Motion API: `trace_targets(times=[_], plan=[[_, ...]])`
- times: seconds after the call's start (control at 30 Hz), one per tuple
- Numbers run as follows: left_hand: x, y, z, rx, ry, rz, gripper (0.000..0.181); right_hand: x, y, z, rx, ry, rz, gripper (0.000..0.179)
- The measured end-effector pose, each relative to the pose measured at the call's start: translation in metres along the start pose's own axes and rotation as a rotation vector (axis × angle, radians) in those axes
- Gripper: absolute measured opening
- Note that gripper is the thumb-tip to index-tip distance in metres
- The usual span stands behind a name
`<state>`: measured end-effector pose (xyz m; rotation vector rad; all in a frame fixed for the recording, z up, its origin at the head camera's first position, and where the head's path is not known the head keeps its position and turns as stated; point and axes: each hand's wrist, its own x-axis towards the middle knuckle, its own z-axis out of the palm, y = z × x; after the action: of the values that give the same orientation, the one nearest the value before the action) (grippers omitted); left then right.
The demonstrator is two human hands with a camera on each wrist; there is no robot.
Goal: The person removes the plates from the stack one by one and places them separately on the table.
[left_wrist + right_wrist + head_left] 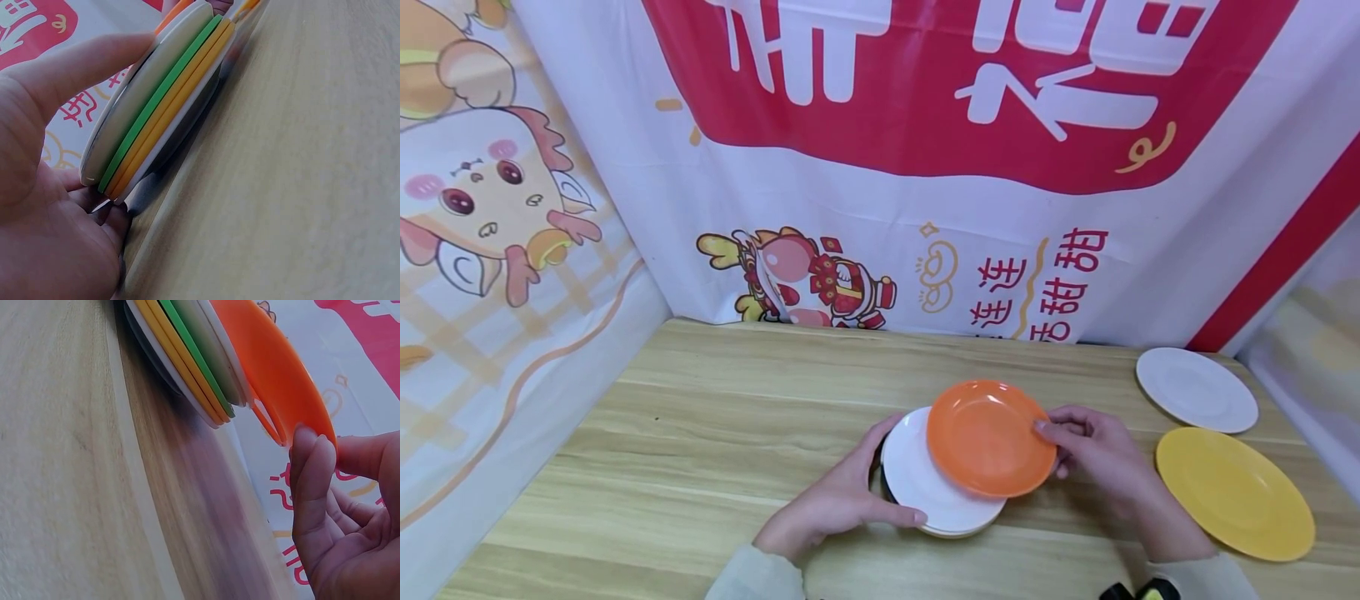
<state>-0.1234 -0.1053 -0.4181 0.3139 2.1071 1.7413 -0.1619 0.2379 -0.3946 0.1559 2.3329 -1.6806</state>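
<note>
My left hand [842, 500] grips a stack of round plates at its left side, thumb over the rim of the top white plate [913, 471]. In the left wrist view its fingers curl beneath the stack. Below the white plates show a green rim [159, 103], yellow-orange rims [172, 112], another white rim and a dark plate at the bottom. My right hand [1097, 454] pinches the right edge of an orange plate [988, 437] between thumb and fingers. That orange plate overlaps the stack's upper right and is tilted in the right wrist view, its held edge raised off the stack.
On the right of the wooden table [700, 467] lie a yellow plate [1236, 493] and, behind it, a white plate [1197, 390]. A printed cloth [865, 200] hangs along the back edge, with another patterned cloth [497, 250] at the left.
</note>
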Motion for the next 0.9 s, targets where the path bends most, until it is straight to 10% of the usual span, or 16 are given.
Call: trace_targets(times=[0.9], plan=[[0.0008, -0.0010, 0.0000, 0.010, 0.010, -0.013, 0.118, 0.0075, 0.0077, -0.0103, 0.049, 0.035, 0.062, 0.055]])
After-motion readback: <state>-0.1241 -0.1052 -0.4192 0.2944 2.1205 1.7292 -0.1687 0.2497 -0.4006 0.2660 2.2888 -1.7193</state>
